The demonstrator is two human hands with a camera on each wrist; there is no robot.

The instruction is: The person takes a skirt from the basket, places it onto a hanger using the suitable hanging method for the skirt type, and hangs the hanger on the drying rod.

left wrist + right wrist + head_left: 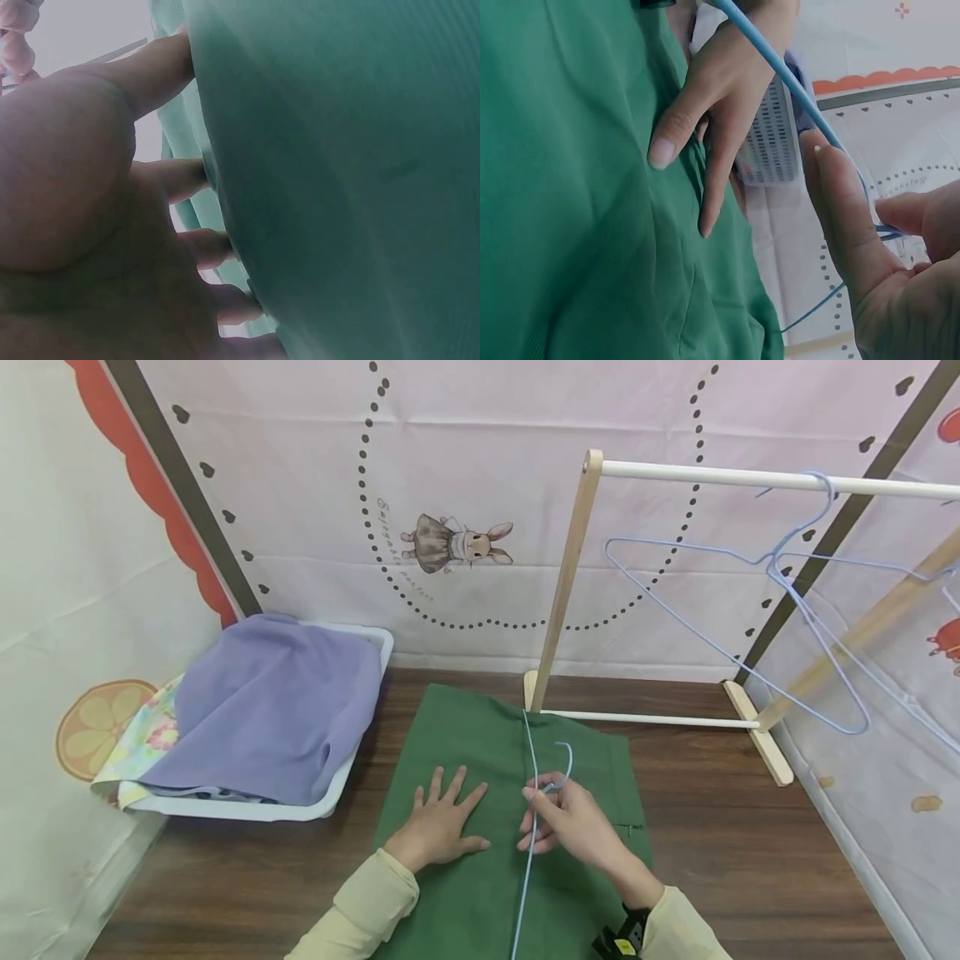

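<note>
A dark green fabric garment (465,735) lies spread on the wooden surface, a long fold or seam running down its middle. My left hand (438,827) rests flat on its left half, fingers spread. In the left wrist view, those fingertips (217,247) touch the green cloth. My right hand (566,818) pinches a thin light-blue clothes hanger (522,893) near the base of its hook. The hanger stands edge-on above the garment's middle, hook toward the right. In the right wrist view, the blue hanger (780,67) passes by the thumb and fingers.
At the left, a white basket (240,810) holds a purple cloth (277,710) and a flowered cloth (153,727). A rack (566,577) of wood and white bars stands at the back right, with blue hangers (697,631) on its top bar. Printed sheets (480,460) enclose the area.
</note>
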